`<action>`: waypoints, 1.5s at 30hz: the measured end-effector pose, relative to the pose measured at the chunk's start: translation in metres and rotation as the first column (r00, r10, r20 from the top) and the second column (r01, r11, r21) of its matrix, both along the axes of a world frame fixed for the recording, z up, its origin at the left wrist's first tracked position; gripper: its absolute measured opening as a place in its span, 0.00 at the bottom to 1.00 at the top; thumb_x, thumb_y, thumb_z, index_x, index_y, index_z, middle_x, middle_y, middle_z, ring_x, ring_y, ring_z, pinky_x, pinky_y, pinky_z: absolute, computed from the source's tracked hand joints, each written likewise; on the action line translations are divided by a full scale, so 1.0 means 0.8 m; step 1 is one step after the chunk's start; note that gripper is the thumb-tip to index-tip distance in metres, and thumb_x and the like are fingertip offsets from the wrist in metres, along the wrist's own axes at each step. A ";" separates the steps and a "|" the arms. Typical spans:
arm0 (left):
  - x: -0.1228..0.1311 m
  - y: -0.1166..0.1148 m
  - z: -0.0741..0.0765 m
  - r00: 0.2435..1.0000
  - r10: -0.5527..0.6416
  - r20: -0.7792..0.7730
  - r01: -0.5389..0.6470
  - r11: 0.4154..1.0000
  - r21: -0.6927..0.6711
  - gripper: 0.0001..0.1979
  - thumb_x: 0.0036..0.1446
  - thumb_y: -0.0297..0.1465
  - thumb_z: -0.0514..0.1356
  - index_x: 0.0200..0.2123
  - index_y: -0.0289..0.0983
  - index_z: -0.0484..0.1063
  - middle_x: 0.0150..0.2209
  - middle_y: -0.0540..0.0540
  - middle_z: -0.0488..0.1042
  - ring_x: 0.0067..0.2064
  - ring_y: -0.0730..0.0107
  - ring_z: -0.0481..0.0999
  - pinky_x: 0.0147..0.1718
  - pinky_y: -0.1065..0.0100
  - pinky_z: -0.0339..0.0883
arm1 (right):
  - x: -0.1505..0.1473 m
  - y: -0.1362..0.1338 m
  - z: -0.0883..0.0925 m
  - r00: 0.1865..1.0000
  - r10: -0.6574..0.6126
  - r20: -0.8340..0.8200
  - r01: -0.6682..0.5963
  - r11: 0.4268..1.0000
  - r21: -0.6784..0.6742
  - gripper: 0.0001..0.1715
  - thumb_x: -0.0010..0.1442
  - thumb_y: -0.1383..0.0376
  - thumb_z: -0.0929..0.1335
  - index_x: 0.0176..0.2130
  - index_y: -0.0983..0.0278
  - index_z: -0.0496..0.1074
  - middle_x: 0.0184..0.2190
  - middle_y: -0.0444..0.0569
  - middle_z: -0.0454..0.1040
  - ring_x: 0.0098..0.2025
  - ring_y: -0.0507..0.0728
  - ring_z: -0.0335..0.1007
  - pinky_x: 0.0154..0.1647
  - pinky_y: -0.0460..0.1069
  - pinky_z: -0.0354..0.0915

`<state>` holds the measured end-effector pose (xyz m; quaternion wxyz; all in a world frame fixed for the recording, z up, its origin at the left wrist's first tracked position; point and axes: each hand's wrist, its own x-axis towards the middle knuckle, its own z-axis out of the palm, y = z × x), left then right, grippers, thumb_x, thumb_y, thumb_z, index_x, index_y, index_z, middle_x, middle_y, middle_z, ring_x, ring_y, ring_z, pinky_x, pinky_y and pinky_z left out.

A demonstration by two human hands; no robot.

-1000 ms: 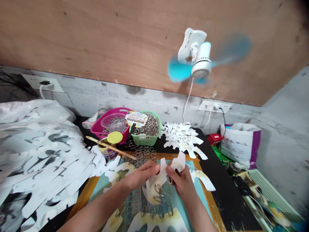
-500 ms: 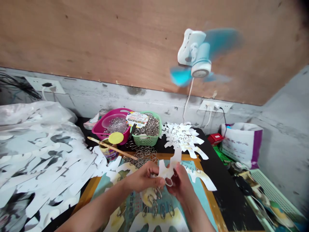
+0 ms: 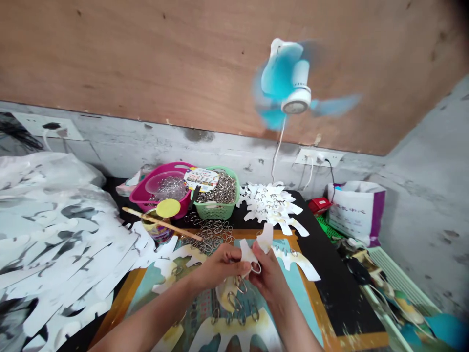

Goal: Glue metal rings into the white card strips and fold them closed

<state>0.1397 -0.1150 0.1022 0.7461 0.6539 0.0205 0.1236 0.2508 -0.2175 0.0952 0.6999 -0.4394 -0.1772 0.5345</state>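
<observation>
Your left hand point(image 3: 220, 266) pinches the white paper cutout point(image 3: 261, 244), held above the framed board point(image 3: 318, 318) at the worktop point(image 3: 340, 298)'s near edge. Your right hand point(image 3: 270, 279) grips its other side, fingers curled on a metal ring point(image 3: 255, 268), which seems hooked through the paper, though blur hides that. Pinch close beside the ring so the paper won't tear, and turn the ring, not the cutout.

Bare left hand point(image 3: 219, 268), bare right hand point(image 3: 270, 279), left forearm point(image 3: 157, 313) uncovered along its whole visible length, right forearm point(image 3: 293, 322) likewise uncovered, slender wrists, fingernails too small to tell
</observation>
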 end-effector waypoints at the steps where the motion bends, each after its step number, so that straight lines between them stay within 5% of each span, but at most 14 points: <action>1: 0.001 -0.002 -0.003 1.000 0.021 -0.002 -0.021 1.000 -0.008 0.25 0.54 0.49 0.64 0.29 0.29 0.78 0.21 0.48 0.68 0.22 0.76 0.63 0.22 0.74 0.54 | 0.005 -0.001 -0.002 0.999 0.015 -0.029 -0.016 1.000 -0.012 0.31 0.50 0.40 0.72 0.25 0.63 0.64 0.15 0.37 0.54 0.14 0.45 0.47 0.11 0.40 0.41; 4: 0.003 -0.005 -0.007 0.997 0.069 -0.016 -0.069 0.998 -0.010 0.26 0.54 0.50 0.64 0.24 0.29 0.75 0.20 0.49 0.66 0.21 0.78 0.61 0.21 0.74 0.53 | 0.018 -0.009 -0.007 0.997 0.008 -0.081 -0.009 1.000 -0.016 0.37 0.45 0.33 0.70 0.24 0.62 0.64 0.16 0.38 0.56 0.15 0.45 0.45 0.12 0.41 0.43; 11: 0.006 -0.008 -0.006 0.998 0.055 -0.035 -0.053 0.997 0.053 0.25 0.56 0.48 0.62 0.23 0.30 0.72 0.20 0.51 0.64 0.22 0.78 0.59 0.22 0.75 0.53 | 0.025 -0.027 -0.012 0.984 -0.029 0.178 0.001 0.989 0.151 0.37 0.34 0.37 0.76 0.24 0.65 0.68 0.18 0.40 0.60 0.17 0.45 0.47 0.14 0.41 0.46; 14: 0.007 -0.009 -0.006 0.996 0.068 -0.064 -0.061 0.994 0.094 0.25 0.53 0.49 0.65 0.24 0.30 0.72 0.21 0.51 0.64 0.23 0.78 0.59 0.23 0.74 0.53 | 0.021 -0.028 -0.008 0.971 -0.068 0.230 0.053 0.996 0.067 0.32 0.44 0.43 0.76 0.21 0.66 0.64 0.16 0.39 0.57 0.17 0.43 0.44 0.14 0.40 0.43; 18: 0.008 -0.006 0.001 0.999 0.049 0.015 -0.049 0.997 0.065 0.33 0.33 0.56 0.71 0.28 0.30 0.73 0.27 0.46 0.72 0.30 0.69 0.67 0.30 0.71 0.61 | 0.016 -0.029 -0.009 0.961 -0.087 0.261 0.083 0.996 0.028 0.29 0.52 0.47 0.74 0.22 0.66 0.64 0.17 0.39 0.58 0.18 0.43 0.46 0.16 0.40 0.42; 22: 0.012 -0.004 0.007 0.997 0.073 -0.017 -0.071 0.992 0.103 0.26 0.55 0.52 0.61 0.28 0.31 0.73 0.27 0.46 0.72 0.29 0.71 0.68 0.29 0.72 0.62 | 0.015 -0.030 -0.015 0.963 -0.042 0.268 0.041 0.999 0.012 0.30 0.52 0.43 0.73 0.22 0.65 0.64 0.17 0.39 0.58 0.17 0.44 0.46 0.15 0.40 0.43; 26: 0.014 -0.004 0.003 0.983 0.166 -0.082 -0.151 0.974 0.167 0.25 0.60 0.49 0.58 0.23 0.32 0.69 0.21 0.50 0.65 0.23 0.77 0.61 0.23 0.75 0.54 | 0.024 -0.032 -0.013 0.953 -0.068 0.294 0.035 0.993 0.114 0.32 0.53 0.38 0.70 0.25 0.64 0.64 0.18 0.38 0.55 0.18 0.46 0.45 0.15 0.41 0.43; 28: 0.012 -0.001 0.004 0.989 0.135 -0.067 -0.124 0.981 0.152 0.25 0.56 0.51 0.61 0.25 0.32 0.70 0.23 0.51 0.65 0.25 0.76 0.62 0.25 0.75 0.55 | 0.031 -0.033 -0.010 0.910 -0.113 0.398 0.069 0.990 0.124 0.28 0.58 0.44 0.70 0.24 0.64 0.64 0.17 0.37 0.53 0.18 0.45 0.43 0.16 0.42 0.41; 31: 0.005 0.006 0.015 0.998 0.060 0.020 -0.062 0.991 0.119 0.33 0.46 0.57 0.64 0.43 0.34 0.73 0.36 0.45 0.71 0.34 0.68 0.69 0.31 0.72 0.63 | 0.034 -0.034 -0.005 0.861 -0.130 0.491 0.098 0.991 0.091 0.28 0.62 0.49 0.68 0.22 0.64 0.61 0.16 0.37 0.51 0.18 0.45 0.42 0.18 0.43 0.39; 35: 0.001 0.007 0.033 0.985 0.166 -0.048 -0.140 0.929 0.343 0.41 0.46 0.48 0.69 0.60 0.37 0.62 0.51 0.39 0.69 0.39 0.65 0.70 0.37 0.69 0.65 | 0.029 -0.035 -0.003 0.820 -0.081 0.567 0.055 0.996 0.063 0.29 0.64 0.48 0.66 0.22 0.64 0.58 0.17 0.38 0.51 0.20 0.47 0.44 0.19 0.44 0.42; 39: 0.010 0.002 0.035 0.976 0.159 -0.147 -0.078 0.894 0.442 0.17 0.55 0.43 0.63 0.36 0.33 0.74 0.28 0.49 0.71 0.28 0.72 0.68 0.27 0.73 0.61 | 0.029 -0.034 0.000 0.726 -0.074 0.684 0.028 0.997 0.078 0.30 0.68 0.49 0.60 0.21 0.63 0.55 0.18 0.39 0.52 0.21 0.48 0.45 0.22 0.46 0.44; 41: 0.015 0.001 0.032 0.984 0.082 -0.155 -0.021 0.932 0.362 0.19 0.58 0.44 0.61 0.26 0.33 0.72 0.22 0.50 0.69 0.25 0.72 0.70 0.24 0.73 0.60 | 0.034 -0.033 0.005 0.609 -0.115 0.784 0.032 0.992 0.121 0.31 0.68 0.49 0.60 0.20 0.63 0.54 0.18 0.40 0.51 0.22 0.48 0.46 0.23 0.46 0.44; 45: 0.014 0.003 0.032 0.988 0.038 -0.153 0.009 0.956 0.293 0.20 0.57 0.46 0.62 0.27 0.32 0.75 0.23 0.46 0.74 0.26 0.68 0.75 0.25 0.72 0.64 | 0.047 -0.029 0.025 0.408 -0.119 0.905 0.036 0.993 0.114 0.27 0.62 0.54 0.68 0.20 0.64 0.56 0.19 0.39 0.51 0.23 0.48 0.45 0.23 0.46 0.43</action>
